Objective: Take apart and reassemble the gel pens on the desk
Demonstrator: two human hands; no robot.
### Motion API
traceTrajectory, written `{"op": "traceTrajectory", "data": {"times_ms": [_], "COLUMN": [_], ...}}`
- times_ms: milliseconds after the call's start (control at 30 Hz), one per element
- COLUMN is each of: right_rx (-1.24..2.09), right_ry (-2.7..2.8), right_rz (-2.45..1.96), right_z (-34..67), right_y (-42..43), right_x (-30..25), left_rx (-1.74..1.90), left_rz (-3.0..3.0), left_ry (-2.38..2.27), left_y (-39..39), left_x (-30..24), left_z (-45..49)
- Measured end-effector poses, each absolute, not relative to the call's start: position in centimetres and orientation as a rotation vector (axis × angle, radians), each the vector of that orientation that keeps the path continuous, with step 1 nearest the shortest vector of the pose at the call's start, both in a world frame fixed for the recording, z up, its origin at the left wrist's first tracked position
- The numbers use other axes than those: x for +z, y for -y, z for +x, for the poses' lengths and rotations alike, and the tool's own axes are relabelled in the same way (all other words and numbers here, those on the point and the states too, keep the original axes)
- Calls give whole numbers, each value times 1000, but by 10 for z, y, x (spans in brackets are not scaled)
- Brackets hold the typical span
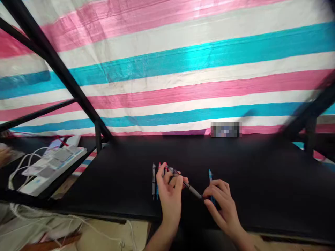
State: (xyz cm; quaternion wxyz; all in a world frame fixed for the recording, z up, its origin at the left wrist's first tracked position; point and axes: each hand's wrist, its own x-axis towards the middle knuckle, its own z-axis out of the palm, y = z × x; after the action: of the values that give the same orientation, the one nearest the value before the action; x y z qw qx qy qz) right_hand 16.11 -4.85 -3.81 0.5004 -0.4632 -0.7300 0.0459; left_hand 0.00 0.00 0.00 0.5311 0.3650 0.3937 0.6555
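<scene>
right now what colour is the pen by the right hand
Blue; the pen shows best in the head view.

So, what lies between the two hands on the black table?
In the head view, a grey-tipped pen held in the left hand crosses the gap, its tip near the right hand; the table beneath is bare.

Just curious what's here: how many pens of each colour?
Grey pens: 2, the lying grey pen and the held grey pen in the left hand.
Blue pens: 2, the left blue pen and the right blue pen by the right hand.
Red pens: at least 1, partly hidden.
Total: at least 5.
</scene>
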Motion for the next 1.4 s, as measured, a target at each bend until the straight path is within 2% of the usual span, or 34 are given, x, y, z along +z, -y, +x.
{"op": "traceTrajectory", "data": {"times_ms": [233, 667, 1400], "right_rx": [189, 16, 39], "right_ry": [1633, 1484, 1400], "right_rz": [-1237, -1339, -1441], "right_z": [163, 164, 166], "right_y": [48, 46, 49], "right_x": [-45, -53, -58], "left_rx": [1372, 1148, 1039], "left_rz": [948, 1052, 1202], "left_ry": [-947, -873, -899], "left_y": [-29, -87, -103], "left_x": [10, 44, 15], "left_z": [-47, -59, -73]}}
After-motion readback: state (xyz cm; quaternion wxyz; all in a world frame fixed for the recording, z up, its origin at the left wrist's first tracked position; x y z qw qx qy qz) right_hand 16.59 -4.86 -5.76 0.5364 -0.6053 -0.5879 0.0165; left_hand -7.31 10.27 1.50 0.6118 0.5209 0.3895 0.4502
